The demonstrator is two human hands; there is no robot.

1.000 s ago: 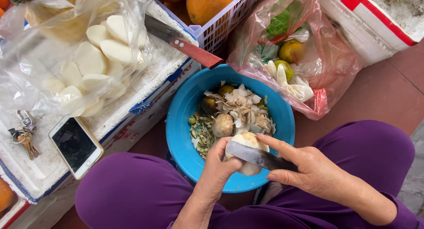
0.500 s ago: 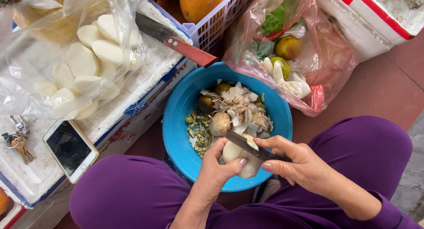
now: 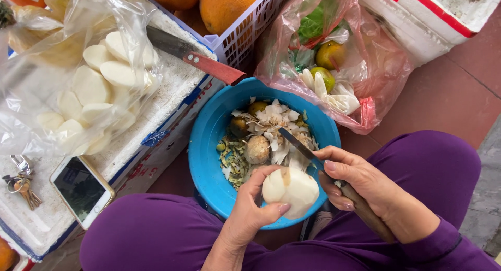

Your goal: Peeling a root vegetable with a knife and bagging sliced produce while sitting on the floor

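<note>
My left hand [image 3: 251, 207] grips a mostly peeled white root vegetable [image 3: 290, 190] over the near rim of a blue bowl [image 3: 204, 155]. A small knife [image 3: 307, 146] with a wooden handle is in my right hand [image 3: 359, 180], its blade pointing up-left just above the vegetable. The bowl holds peelings and a few unpeeled brown roots [image 3: 257, 149]. A clear plastic bag [image 3: 94, 88] of peeled white pieces lies on a white foam box [image 3: 172, 88] to the left.
A large knife with a red handle [image 3: 215, 68] rests on the foam box edge. A phone [image 3: 82, 190] and keys [image 3: 22, 183] lie on the box. A pink bag [image 3: 360, 62] of scraps and greens and a white basket of oranges [image 3: 224, 7] stand behind the bowl.
My left hand has turned the vegetable and drawn it nearer, showing more peeled white surface. The knife blade has lifted off it and now points up-left over the bowl.
</note>
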